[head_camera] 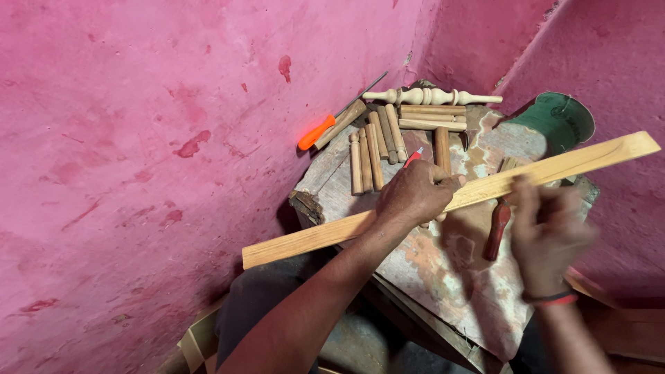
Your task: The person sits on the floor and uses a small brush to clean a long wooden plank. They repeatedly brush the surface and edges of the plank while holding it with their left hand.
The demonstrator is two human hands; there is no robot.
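Head view, read left to right, with the worn wooden block [443,277] as landmark. Left of the block I see only rough pink plaster wall [138,138], stained in darker red patches. At the block's far left corner an orange-handled screwdriver [325,126] leans off the edge, beside a row of short turned dowels [374,149], smooth, round and pale brown. Behind them, at the far edge, lies a lathe-turned spindle [429,96] with beads and coves.

Across the block's middle runs the long wooden strip [471,190], flat, light-coloured, straight-grained, its ends overhanging both sides. My left hand [414,195] is closed down over the strip near its centre, pressing it to the block; a red pencil tip [413,156] shows just beyond the knuckles. Right of that hand a dark reddish tool handle [497,230] lies on the block under the strip. My right hand [547,235] is blurred, near the strip's right half; I cannot tell whether it grips anything. A green tin [554,119] stands at the block's far right corner.

Risks, as I judge them: the overhanging strip could pivot under uneven pressure and sweep dowels off the chipped, uneven block top; the screwdriver, half off the edge, could fall.
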